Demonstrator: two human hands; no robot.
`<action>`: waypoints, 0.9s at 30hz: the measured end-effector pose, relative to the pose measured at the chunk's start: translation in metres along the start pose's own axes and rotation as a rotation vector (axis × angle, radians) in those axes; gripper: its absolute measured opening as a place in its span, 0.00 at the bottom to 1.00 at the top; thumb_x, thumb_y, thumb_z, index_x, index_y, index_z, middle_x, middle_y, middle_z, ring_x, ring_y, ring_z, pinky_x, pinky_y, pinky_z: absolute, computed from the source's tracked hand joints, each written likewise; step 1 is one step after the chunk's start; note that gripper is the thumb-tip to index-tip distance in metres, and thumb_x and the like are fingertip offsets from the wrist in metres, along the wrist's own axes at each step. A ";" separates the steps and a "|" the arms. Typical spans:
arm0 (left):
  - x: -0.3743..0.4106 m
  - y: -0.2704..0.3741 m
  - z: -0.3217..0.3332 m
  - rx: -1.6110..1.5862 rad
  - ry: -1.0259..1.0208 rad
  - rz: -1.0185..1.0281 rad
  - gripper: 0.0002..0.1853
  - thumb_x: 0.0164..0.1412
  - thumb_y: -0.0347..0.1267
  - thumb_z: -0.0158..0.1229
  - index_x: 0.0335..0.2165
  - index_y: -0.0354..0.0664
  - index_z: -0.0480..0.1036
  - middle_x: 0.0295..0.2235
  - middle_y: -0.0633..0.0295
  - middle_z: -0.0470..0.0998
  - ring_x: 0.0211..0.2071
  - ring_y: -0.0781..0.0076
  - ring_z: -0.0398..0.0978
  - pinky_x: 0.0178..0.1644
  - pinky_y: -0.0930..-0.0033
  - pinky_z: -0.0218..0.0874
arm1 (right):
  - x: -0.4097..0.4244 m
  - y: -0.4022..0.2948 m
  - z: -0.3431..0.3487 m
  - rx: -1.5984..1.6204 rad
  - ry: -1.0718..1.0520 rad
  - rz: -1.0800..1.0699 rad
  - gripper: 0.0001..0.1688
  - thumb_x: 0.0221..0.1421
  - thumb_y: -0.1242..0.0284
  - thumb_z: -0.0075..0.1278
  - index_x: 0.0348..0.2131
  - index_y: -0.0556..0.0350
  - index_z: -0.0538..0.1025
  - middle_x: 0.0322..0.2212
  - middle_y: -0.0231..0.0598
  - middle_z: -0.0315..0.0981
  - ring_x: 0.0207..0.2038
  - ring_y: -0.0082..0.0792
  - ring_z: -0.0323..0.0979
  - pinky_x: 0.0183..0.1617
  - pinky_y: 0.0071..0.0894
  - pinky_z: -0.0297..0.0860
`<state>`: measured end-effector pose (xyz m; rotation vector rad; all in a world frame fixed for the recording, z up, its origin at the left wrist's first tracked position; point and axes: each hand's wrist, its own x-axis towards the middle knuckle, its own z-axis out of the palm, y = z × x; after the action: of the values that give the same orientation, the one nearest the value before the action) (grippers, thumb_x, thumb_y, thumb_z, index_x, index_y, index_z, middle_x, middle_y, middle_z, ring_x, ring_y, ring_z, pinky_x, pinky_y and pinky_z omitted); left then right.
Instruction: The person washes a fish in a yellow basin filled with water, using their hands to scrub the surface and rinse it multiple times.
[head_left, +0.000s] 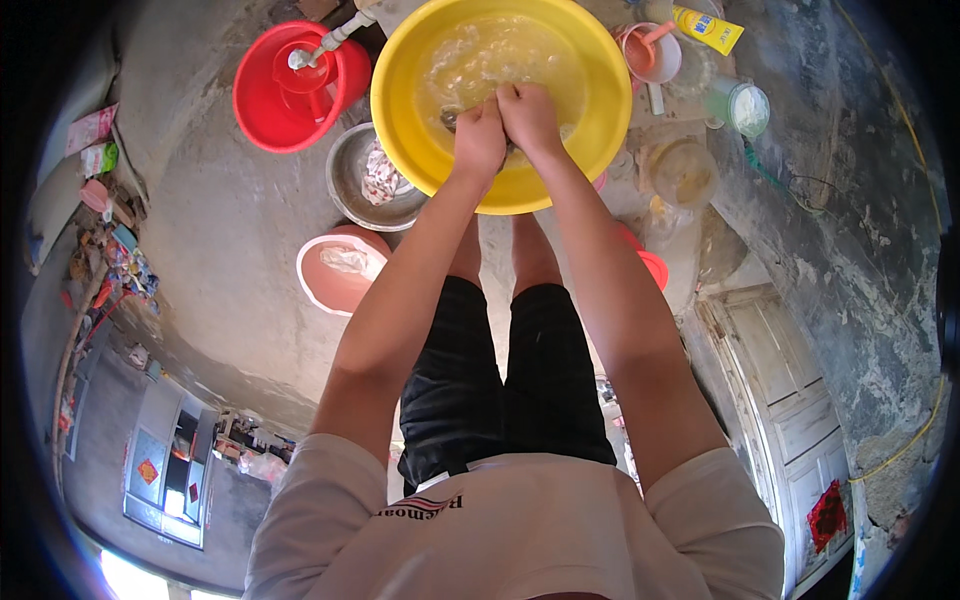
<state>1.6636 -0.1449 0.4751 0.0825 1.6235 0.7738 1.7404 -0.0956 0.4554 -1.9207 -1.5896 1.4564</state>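
Note:
A large yellow plastic basin (608, 142) holds rippling, bubbly water. Over its near half, my left hand (480, 139) and my right hand (529, 118) press together at the knuckles, both with curled fingers. A small dark, wet item (448, 117) shows beside my left hand, and something dark shows below the two fists. What the fingers close on is mostly hidden, so I cannot tell what it is or whether each hand grips it.
Left of the basin stand a red bucket (251, 97) under a tap pipe, a metal basin (343, 196) with spotted cloth and a pink tub (315, 281). To the right are a cup (660, 67), a yellow tube (709, 28), a green container (739, 107) and a wall.

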 end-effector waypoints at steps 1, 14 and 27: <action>0.000 0.001 0.001 0.006 0.009 0.009 0.17 0.67 0.37 0.47 0.33 0.34 0.76 0.29 0.60 0.76 0.32 0.72 0.72 0.35 0.66 0.64 | -0.001 0.001 0.000 0.025 0.010 0.009 0.21 0.54 0.66 0.44 0.21 0.68 0.76 0.22 0.64 0.71 0.28 0.62 0.73 0.35 0.51 0.69; 0.029 -0.014 -0.010 0.100 0.042 0.136 0.19 0.66 0.37 0.45 0.39 0.31 0.76 0.32 0.54 0.78 0.34 0.68 0.74 0.36 0.63 0.65 | -0.022 -0.002 0.005 -0.083 0.034 -0.135 0.23 0.54 0.63 0.43 0.22 0.66 0.77 0.23 0.63 0.73 0.30 0.62 0.74 0.39 0.53 0.70; 0.003 -0.001 0.002 -0.021 0.028 -0.013 0.17 0.64 0.36 0.45 0.34 0.32 0.74 0.32 0.55 0.76 0.29 0.65 0.74 0.31 0.64 0.66 | 0.002 0.000 -0.008 0.026 -0.032 0.091 0.21 0.54 0.65 0.44 0.22 0.66 0.78 0.24 0.63 0.73 0.31 0.62 0.75 0.42 0.54 0.71</action>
<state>1.6650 -0.1429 0.4719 0.0460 1.6403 0.7854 1.7467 -0.0907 0.4577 -1.9888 -1.5067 1.5430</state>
